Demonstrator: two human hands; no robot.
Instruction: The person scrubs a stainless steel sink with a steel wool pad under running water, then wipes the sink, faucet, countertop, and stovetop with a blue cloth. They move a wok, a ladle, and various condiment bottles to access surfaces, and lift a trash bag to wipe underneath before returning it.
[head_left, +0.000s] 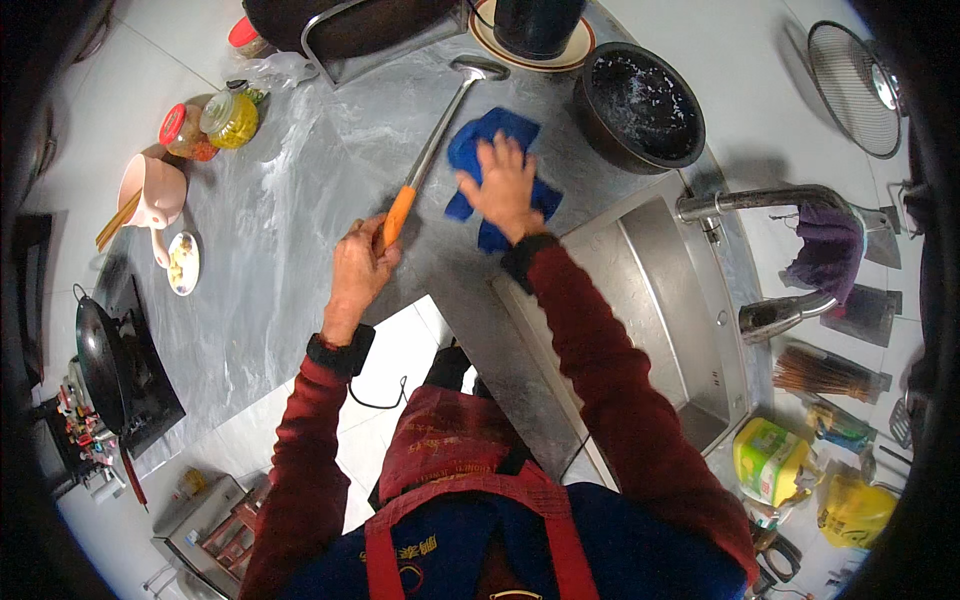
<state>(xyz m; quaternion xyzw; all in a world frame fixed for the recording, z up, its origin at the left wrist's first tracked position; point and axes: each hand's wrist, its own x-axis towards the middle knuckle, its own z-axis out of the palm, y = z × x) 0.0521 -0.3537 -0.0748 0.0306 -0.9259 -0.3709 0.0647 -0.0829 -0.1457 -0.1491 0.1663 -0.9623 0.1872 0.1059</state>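
My left hand (364, 259) grips the orange handle (397, 214) of a long metal ladle. Its steel shaft (441, 133) slants away over the grey countertop (300, 195), and the ladle's head (480, 68) is at the far end, near a white plate. Under my right hand (505, 184) lies a crumpled blue cloth (495, 127); the palm is flat on it with the fingers spread, slightly blurred. Just right of the cloth stands a dark round pot (637, 105) with whitish residue inside.
A steel sink (637, 285) with a tap (765, 201) lies to the right, a purple cloth (825, 247) draped over the tap. At left are jars (231, 120), a pink saucepan (154, 187), a small dish (183, 262) and a wok (101, 360). A metal rack (390, 56) stands behind.
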